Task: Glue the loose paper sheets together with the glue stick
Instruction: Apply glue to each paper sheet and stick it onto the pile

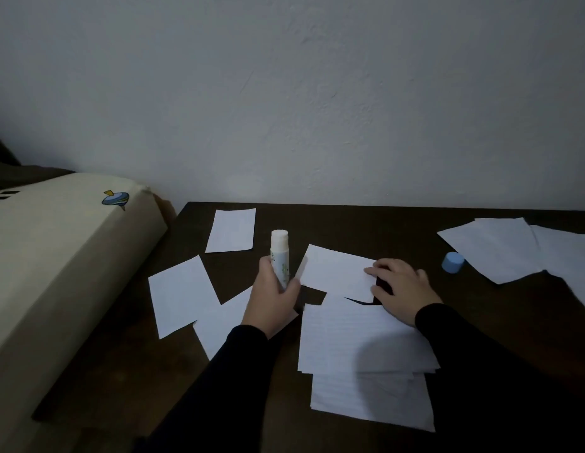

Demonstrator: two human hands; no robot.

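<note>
My left hand (272, 300) grips an uncapped white glue stick (280, 253), held upright with the glue end up. My right hand (403, 289) rests with fingers spread on the right edge of a small white sheet (336, 271) in the middle of the dark table. That sheet overlaps a stack of lined sheets (359, 341) lying nearer to me. Another lined sheet (372, 400) sticks out below the stack. The blue glue cap (453, 262) stands on the table to the right of my right hand.
Loose white sheets lie at the back (231, 229), at the left (180, 297) and under my left wrist (219, 322). Larger sheets (500, 246) spread over the right end. A beige cushion with a small print (55, 256) borders the table's left side. A wall stands behind.
</note>
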